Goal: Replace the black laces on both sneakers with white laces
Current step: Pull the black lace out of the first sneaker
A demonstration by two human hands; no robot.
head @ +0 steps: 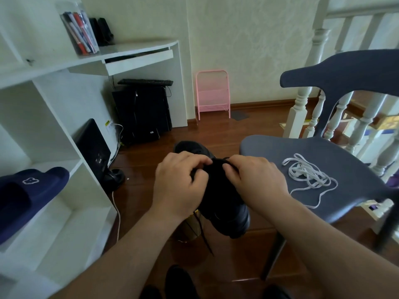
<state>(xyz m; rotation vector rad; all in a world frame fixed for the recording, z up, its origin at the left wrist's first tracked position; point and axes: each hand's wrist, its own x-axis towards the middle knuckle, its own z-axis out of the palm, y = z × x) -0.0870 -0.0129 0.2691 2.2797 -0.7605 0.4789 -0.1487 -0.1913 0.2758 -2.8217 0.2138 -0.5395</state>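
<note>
1. I hold the black sneaker [222, 197] in the air above the dark wooden floor [216, 130], between my two hands. It rests on nothing, with its heel nearest me and its toe pointing away toward the far wall. Its long axis runs almost straight away from me, leaning a little to the left at the toe.

2. My left hand [179, 184] sits on the left flank of the sneaker, fingers curled in at the lacing. It seems to pinch the thin black lace [204, 234], though the exact contact is hidden by the knuckles.

3. My right hand [257, 178] mirrors it on the right flank, thumb and forefinger closed on a strand of the same lace at the tongue.

4. One loose end of the black lace hangs down below the sneaker, on the left-hand side.

5. The relation that matters: the tangled flat white laces [308, 175] lie on the seat of the grey-blue plastic chair [269, 147], toward its right edge, to the right of the sneaker. My right hand is clearly nearer to them.

6. My judgement: the black lace is not yet out, so the pull comes first, across the sneaker's axis.
</note>
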